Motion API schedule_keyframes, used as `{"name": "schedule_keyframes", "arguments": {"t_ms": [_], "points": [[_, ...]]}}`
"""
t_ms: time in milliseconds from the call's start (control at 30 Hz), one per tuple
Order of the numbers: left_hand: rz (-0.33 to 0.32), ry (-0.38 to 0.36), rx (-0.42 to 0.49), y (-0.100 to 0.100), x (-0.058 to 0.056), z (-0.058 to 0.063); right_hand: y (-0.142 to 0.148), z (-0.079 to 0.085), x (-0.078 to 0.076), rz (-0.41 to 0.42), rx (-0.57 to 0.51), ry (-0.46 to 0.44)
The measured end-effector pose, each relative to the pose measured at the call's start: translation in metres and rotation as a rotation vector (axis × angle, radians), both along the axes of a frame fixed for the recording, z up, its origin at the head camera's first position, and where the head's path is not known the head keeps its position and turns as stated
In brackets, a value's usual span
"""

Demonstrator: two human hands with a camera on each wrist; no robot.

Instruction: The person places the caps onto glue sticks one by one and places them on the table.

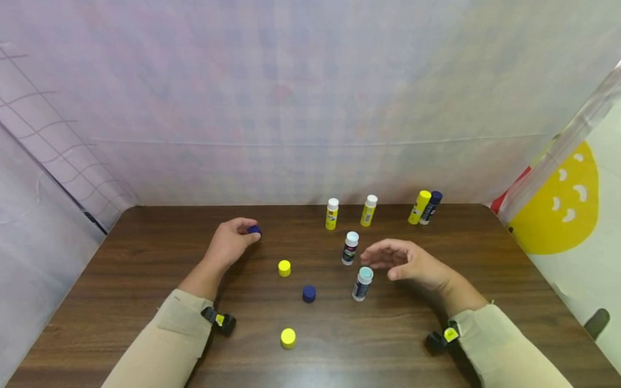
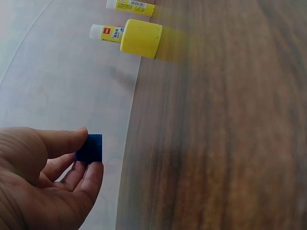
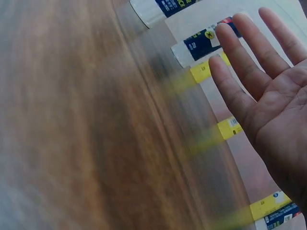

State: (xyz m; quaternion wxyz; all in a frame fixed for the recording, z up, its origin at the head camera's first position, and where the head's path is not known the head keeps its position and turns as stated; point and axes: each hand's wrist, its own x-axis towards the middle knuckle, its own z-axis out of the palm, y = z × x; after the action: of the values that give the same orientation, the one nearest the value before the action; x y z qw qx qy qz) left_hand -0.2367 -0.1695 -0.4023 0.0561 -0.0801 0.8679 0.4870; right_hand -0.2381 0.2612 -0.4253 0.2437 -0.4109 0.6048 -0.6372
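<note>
Head view: left fingers [image 1: 243, 222] pinch 1 blue cap [image 1: 254, 230].

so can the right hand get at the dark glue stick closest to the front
Most likely yes: the right hand is empty and close beside that glue stick, with nothing visible standing between them.

Both arms [image 1: 163, 334] outstretched, left hand [image 1: 229, 242] pinching, right hand [image 1: 414, 265] relaxed and spread
</note>
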Motion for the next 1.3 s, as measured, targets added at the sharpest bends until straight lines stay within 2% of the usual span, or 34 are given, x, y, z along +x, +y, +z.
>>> {"name": "schedule_keyframes", "arguments": {"t_ms": [267, 600, 867, 1300], "points": [[0.000, 0.010, 0.002, 0.002, 0.001, 0.000, -0.008, 0.003, 0.008, 0.007, 0.083, -0.028], [0.002, 0.008, 0.007, 0.003, 0.002, 0.001, -0.015, 0.001, 0.010, 0.021, 0.142, 0.008], [-0.003, 0.007, 0.016, 0.003, 0.003, 0.000, -0.019, 0.001, 0.013, 0.021, 0.144, -0.027], [-0.006, 0.021, 0.015, 0.004, 0.002, 0.000, -0.024, -0.001, 0.015, -0.019, 0.206, 0.017]]}}
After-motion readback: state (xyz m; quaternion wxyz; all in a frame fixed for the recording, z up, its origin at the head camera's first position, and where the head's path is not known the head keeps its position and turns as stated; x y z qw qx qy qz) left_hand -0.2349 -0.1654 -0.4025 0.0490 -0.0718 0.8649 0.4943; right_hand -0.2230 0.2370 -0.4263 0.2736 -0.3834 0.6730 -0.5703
